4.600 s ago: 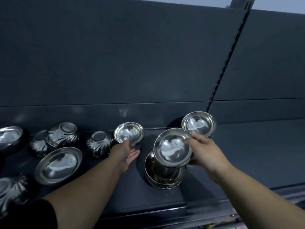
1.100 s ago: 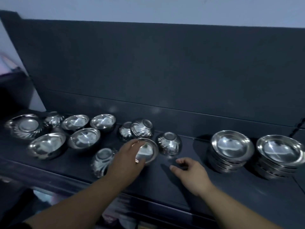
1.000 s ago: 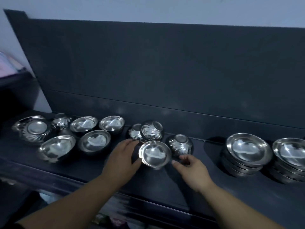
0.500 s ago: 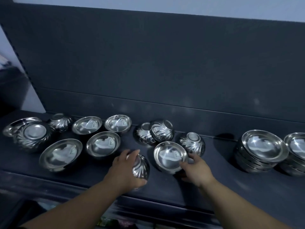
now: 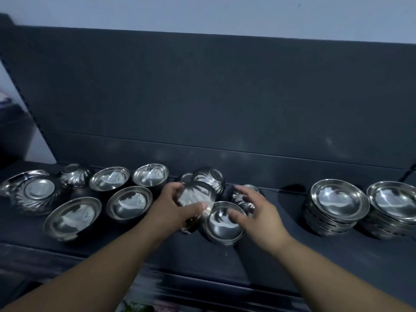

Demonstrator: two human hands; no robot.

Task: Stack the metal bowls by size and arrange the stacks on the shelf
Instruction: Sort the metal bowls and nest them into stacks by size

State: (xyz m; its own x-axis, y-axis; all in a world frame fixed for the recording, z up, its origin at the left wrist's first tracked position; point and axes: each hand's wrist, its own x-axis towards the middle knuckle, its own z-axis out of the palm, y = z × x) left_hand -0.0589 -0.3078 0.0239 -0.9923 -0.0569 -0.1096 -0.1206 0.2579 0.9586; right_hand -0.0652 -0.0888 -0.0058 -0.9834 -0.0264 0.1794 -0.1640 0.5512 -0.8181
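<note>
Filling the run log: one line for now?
left hand: grips fluted bowl | right hand: over upright bowl, grip unclear | stacks: two, right

On the dark shelf (image 5: 281, 251) the left hand (image 5: 171, 209) holds a fluted bowl (image 5: 195, 195) tilted, its fingers curled round the rim. At 4 o'clock of it a plain bowl (image 5: 222, 228) stands mouth up. The thumb of the right hand (image 5: 261, 215) lies inside it, and the fingers spread over a small inverted bowl (image 5: 242, 200) behind. Whether this hand grips, I cannot tell. At 3 o'clock stand two stacks of bowls (image 5: 337, 204), close together. At 9 o'clock lie loose bowls (image 5: 129, 202), some mouth up, some inverted.
</note>
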